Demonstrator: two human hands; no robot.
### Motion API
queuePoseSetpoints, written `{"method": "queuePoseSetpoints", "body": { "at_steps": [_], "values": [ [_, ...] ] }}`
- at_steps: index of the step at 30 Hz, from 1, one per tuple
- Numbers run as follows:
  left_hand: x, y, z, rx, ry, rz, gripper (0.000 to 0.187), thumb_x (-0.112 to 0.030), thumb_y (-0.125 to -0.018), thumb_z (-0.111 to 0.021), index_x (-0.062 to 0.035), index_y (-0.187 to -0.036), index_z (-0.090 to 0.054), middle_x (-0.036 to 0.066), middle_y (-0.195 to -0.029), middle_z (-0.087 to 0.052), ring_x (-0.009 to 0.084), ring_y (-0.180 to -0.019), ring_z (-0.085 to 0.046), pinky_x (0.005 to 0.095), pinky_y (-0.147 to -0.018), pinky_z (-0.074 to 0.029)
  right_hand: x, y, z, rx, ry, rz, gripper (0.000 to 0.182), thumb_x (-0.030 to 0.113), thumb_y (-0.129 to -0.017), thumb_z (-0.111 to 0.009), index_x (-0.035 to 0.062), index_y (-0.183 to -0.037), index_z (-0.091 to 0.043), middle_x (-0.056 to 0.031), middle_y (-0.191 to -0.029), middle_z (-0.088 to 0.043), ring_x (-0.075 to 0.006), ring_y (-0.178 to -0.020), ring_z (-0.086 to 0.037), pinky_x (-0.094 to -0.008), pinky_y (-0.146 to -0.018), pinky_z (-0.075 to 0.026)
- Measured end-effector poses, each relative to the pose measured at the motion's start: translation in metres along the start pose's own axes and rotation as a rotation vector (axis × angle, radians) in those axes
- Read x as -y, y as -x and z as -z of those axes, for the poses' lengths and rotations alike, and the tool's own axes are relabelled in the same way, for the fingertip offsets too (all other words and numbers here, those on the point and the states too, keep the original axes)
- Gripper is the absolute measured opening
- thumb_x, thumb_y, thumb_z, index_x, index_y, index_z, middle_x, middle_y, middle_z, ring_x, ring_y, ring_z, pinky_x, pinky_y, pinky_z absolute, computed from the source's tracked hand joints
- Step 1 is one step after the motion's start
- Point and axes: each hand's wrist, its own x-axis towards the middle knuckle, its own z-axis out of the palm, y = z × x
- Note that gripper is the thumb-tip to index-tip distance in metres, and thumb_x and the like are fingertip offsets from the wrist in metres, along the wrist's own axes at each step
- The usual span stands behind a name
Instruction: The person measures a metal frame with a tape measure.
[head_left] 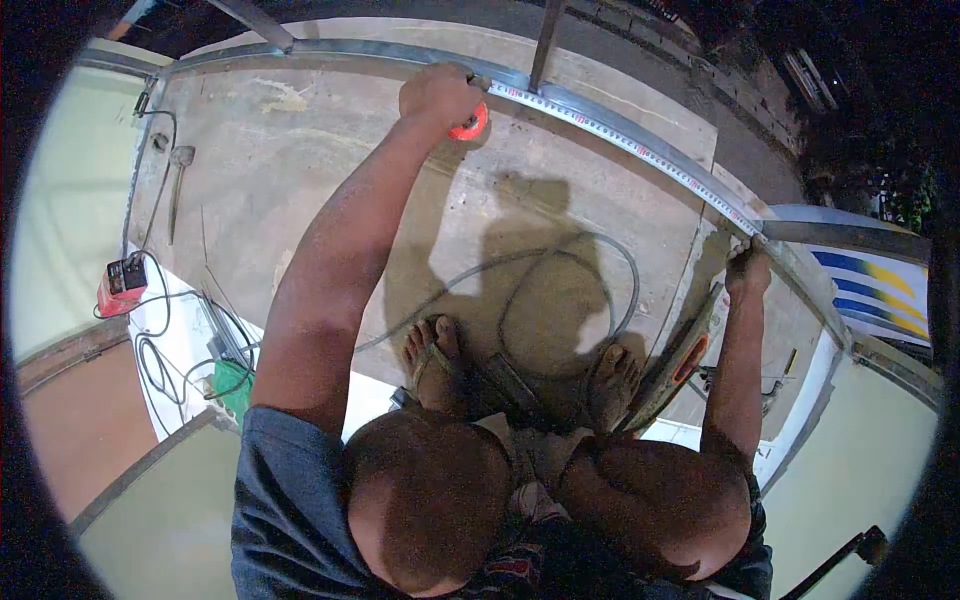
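Observation:
My left hand (438, 95) is closed around an orange tape measure (470, 122) at the far metal bar (360, 50). From it the white tape blade (620, 142) runs out to the right along the inner edge of the bar. My right hand (748, 270) is closed at the blade's far end, close to where a metal upright (845, 236) meets the bar. Its fingers are partly in shadow, and the exact grip on the tip is hard to see.
I squat on a worn board (330, 190), a grey cable (635, 280) looping by my feet. On the left are a hammer (178, 185), a red box with cables (122, 290) and a green cloth (232, 385). A long tool with an orange-rimmed opening (690, 360) lies near my right arm.

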Motion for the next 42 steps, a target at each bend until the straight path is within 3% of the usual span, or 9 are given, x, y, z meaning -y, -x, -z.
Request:
{"method": "queuePoseSetpoints", "body": {
  "at_steps": [4,19,24,26,32,33,39,40,42],
  "values": [
    [0.003,-0.007,-0.01,-0.065,-0.045,-0.005,0.042,-0.045,-0.087,-0.053,-0.0184,-0.115,-0.069,0.011,-0.12,-0.065,0.0301,-0.111,-0.062,0.0432,-0.093,-0.05,0.0,0.003,-0.004,-0.075,-0.04,-0.003,0.023,0.025,-0.097,-0.058,0.0053,-0.109,-0.059,-0.0055,-0.085,-0.058,-0.0193,-0.077,-0.057,-0.0331,-0.06,-0.048],
    [0.004,-0.004,-0.006,-0.033,0.036,0.021,0.059,-0.058,-0.089,-0.051,-0.0084,-0.117,-0.066,0.016,-0.123,-0.063,0.0313,-0.117,-0.059,0.0445,-0.095,-0.048,0.002,0.018,-0.015,-0.088,0.023,0.016,0.017,0.026,-0.098,-0.057,0.0092,-0.097,-0.059,-0.0005,-0.069,-0.053,-0.0147,-0.058,-0.051,-0.0273,-0.052,-0.046],
    [0.016,-0.019,-0.022,-0.016,0.003,0.021,0.055,-0.053,-0.083,-0.058,-0.0095,-0.115,-0.068,0.018,-0.12,-0.065,0.0343,-0.113,-0.061,0.0449,-0.095,-0.048,0.003,0.028,-0.021,-0.059,-0.092,0.043,0.026,0.024,-0.093,-0.064,0.003,-0.109,-0.06,-0.0104,-0.089,-0.062,-0.0201,-0.072,-0.059,-0.0358,-0.057,-0.05],
    [0.0,-0.002,-0.003,-0.004,0.022,0.037,0.055,-0.051,-0.082,-0.059,-0.0076,-0.114,-0.067,0.019,-0.117,-0.065,0.0354,-0.112,-0.061,0.0458,-0.094,-0.049,0.005,0.032,-0.028,-0.262,0.061,0.036,0.036,0.027,-0.089,-0.07,-0.0005,-0.109,-0.06,-0.0104,-0.089,-0.061,-0.021,-0.072,-0.057,-0.0368,-0.06,-0.048],
    [0.02,-0.02,-0.018,-0.031,-0.069,-0.054,0.067,-0.066,-0.087,-0.049,-0.0064,-0.113,-0.068,0.023,-0.119,-0.063,0.0386,-0.112,-0.059,0.0478,-0.093,-0.048,-0.01,0.002,0.001,-0.032,-0.008,0.065,0.011,0.016,-0.095,-0.058,0.0061,-0.095,-0.062,-0.0042,-0.075,-0.06,-0.0173,-0.062,-0.056,-0.0318,-0.051,-0.046],
    [0.017,-0.019,-0.019,-0.026,-0.07,-0.075,0.067,-0.066,-0.087,-0.049,-0.0064,-0.113,-0.068,0.023,-0.119,-0.063,0.0386,-0.112,-0.059,0.0478,-0.093,-0.048,-0.023,-0.023,0.012,-0.018,0.256,0.177,0.011,0.017,-0.096,-0.057,0.0069,-0.093,-0.061,-0.0031,-0.073,-0.059,-0.0171,-0.06,-0.055,-0.0314,-0.05,-0.045],
    [0.02,-0.02,-0.02,-0.045,-0.125,0.04,0.067,-0.066,-0.085,-0.051,-0.007,-0.109,-0.07,0.024,-0.111,-0.066,0.0387,-0.106,-0.063,0.0473,-0.091,-0.049,-0.015,-0.013,0.001,-0.073,0.286,0.032,0.021,0.028,-0.097,-0.056,0.0096,-0.088,-0.059,-0.0029,-0.07,-0.059,-0.0165,-0.058,-0.054,-0.0314,-0.052,-0.045],
    [0.022,-0.021,-0.024,-0.053,-0.099,-0.005,0.067,-0.066,-0.085,-0.051,-0.0065,-0.108,-0.071,0.023,-0.111,-0.066,0.039,-0.105,-0.063,0.0475,-0.091,-0.049,-0.019,-0.022,0.009,-0.132,0.584,0.212,0.022,0.031,-0.096,-0.059,0.0105,-0.087,-0.059,-0.0024,-0.07,-0.059,-0.016,-0.058,-0.053,-0.0314,-0.052,-0.045],
    [0.024,-0.019,-0.021,-0.069,-0.047,-0.046,0.067,-0.066,-0.085,-0.051,-0.0055,-0.108,-0.07,0.023,-0.112,-0.066,0.039,-0.106,-0.063,0.0474,-0.092,-0.049,0.001,0.022,-0.018,-0.127,0.241,0.036,0.022,0.032,-0.093,-0.064,0.0122,-0.085,-0.059,-0.0012,-0.069,-0.055,-0.015,-0.059,-0.05,-0.0316,-0.053,-0.043]
  ]
}}
